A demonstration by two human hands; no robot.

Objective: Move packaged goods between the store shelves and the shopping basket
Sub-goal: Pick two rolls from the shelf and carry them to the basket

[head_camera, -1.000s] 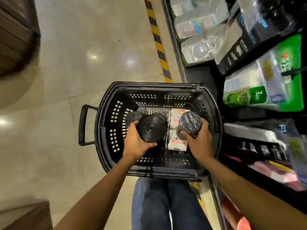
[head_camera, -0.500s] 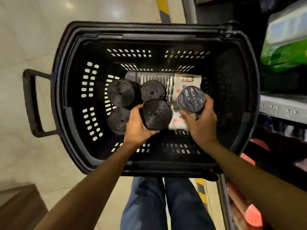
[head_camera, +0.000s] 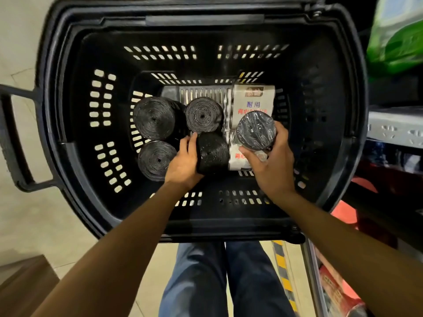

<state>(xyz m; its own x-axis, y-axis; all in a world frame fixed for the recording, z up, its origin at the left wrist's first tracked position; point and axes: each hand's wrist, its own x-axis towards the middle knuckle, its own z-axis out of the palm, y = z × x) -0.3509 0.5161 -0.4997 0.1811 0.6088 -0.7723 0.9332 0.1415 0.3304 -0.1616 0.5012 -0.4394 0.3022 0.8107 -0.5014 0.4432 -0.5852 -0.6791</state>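
left grip (head_camera: 183,161): fingers + thumb curled round a black roll (head_camera: 212,154), clamping it from its left side, so the roll sits just right of the palm.
right grip (head_camera: 272,165): curled round a shiny roll (head_camera: 256,130), thumb on the near side, fingers up the right side. The roll sits up and left of the palm.
axes: both held rolls show their round end to the cam, so the long axis runs roughly up-down. Black one looks a bit tilted, can't say how much.
basket (head_camera: 55,92): both grips are inside it, on the floor in front of the person.
parked: back-left roll (head_camera: 153,117), back-mid roll (head_camera: 203,115) and front-left roll (head_camera: 158,160) all stand on end on the basket floor.
white pack (head_camera: 251,101): lies flat on the right half of the floor, partly under the shiny roll.
key relation: black roll is btw the front-left roll and the white pack, just in front of the back-mid roll. Can't tell if it touches the floor.
height: imo the shiny roll rides higher, above the pack, and the black one is deeper in.
shelf (head_camera: 393,126): right of the basket, so the right grip is nearer to it.
step: in or out? can't tell tbh. Either way the move is straight along the roll axis.
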